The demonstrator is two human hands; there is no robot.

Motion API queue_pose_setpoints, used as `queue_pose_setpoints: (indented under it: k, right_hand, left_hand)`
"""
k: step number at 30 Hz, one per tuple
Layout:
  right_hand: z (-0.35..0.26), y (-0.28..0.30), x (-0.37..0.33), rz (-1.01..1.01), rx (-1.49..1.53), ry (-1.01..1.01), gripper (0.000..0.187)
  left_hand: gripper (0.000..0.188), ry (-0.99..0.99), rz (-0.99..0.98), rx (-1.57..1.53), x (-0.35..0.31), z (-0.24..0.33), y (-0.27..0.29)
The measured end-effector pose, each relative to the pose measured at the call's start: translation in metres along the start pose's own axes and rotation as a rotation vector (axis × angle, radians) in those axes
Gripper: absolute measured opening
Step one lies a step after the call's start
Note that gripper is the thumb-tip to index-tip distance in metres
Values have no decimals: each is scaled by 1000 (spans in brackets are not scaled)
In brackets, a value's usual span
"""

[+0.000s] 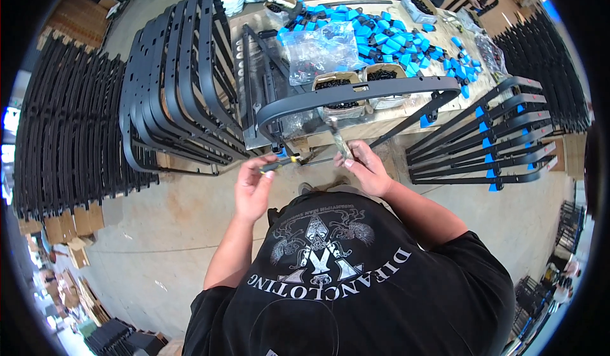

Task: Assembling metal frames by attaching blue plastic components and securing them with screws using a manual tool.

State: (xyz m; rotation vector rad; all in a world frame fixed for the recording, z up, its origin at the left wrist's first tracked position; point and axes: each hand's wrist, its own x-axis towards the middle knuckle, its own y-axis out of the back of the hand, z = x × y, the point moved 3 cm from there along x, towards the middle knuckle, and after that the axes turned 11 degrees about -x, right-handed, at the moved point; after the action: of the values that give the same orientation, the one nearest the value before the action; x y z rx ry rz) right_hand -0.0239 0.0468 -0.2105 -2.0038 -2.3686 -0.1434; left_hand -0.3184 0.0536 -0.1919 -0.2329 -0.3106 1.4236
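My left hand [253,181] is closed around a screwdriver [279,163] with a black and yellow handle, pointing to the right. In my right hand [367,168] is a short tool with a worn, pale, tape-like handle [342,145]; it tilts up and away toward the table, and its kind is hard to make out. Just beyond both hands a black curved metal frame [362,92] stands at the table's near edge. A blue plastic piece [428,120] sits on its right leg, and another blue bit shows at its lower left.
A wooden table [454,105] bears a heap of blue and black plastic parts [387,38], a clear plastic bag [323,50] and boxes of small black parts [384,74]. Black frames stand left [175,83] and right [486,134]. Taller stacks [67,121] rise at far left and far right.
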Motion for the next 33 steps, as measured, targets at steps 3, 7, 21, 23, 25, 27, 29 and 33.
queue_pose_setpoints:
  k: [3, 7, 21, 23, 25, 27, 29, 33]
  right_hand:
    - [-17, -2, 18, -237, 90, -392, 21]
    - [-3, -10, 36, -235, 41, -495, 13]
    - [57, 86, -62, -87, -402, -608, 21]
    - [62, 88, -77, -52, -363, -663, 22]
    - [62, 85, -89, 23, -433, -681, 21]
    - [64, 73, -95, 67, -456, -682, 21]
    - [62, 57, -95, 67, -508, -643, 21]
    - [64, 28, -95, 43, -548, -588, 22]
  left_hand:
    - [17, -31, 150, 90, -9, 0, 27]
    - [20, 46, 461, 133, -9, -20, 33]
    - [42, 179, 640, 132, 34, -77, 60]
    - [39, 183, 618, 92, 36, -78, 58]
    - [39, 236, 600, 51, 36, -80, 60]
    - [38, 237, 575, 73, 36, -80, 62]
    - [38, 310, 559, 32, 35, -80, 61]
    - [38, 292, 508, -100, 32, -91, 71]
